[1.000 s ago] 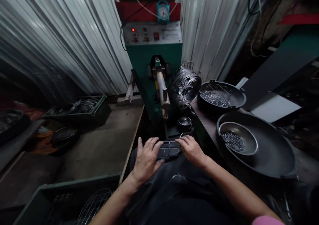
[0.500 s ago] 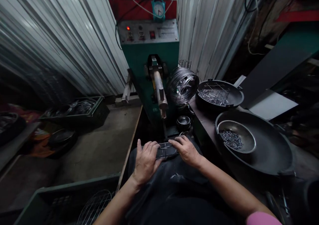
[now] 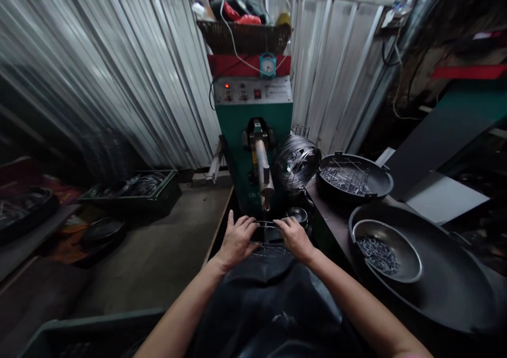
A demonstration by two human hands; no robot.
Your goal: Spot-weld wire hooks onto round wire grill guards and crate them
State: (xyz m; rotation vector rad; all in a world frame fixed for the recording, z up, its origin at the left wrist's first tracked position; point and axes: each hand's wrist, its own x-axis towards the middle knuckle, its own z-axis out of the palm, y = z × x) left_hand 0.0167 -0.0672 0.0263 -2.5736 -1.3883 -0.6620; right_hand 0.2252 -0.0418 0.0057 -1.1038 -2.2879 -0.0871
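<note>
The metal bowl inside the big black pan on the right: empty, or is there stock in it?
Not empty. The metal bowl holds a loose pile of short wire pieces covering part of its bottom, well below the rim.

Corrugated metal sheeting [image 3: 99, 78] walls the cramped, dim room; a green machine [image 3: 253, 131] stands against it, a basket [image 3: 245, 36] on top; bare concrete floor [image 3: 158, 252] spreads left; dark pans [image 3: 435, 273] crowd the right bench.

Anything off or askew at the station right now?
Nothing stands out. Left hand and right hand hold the wire rack level under the machine's arm; the metal pieces stay inside their bowl.
</note>
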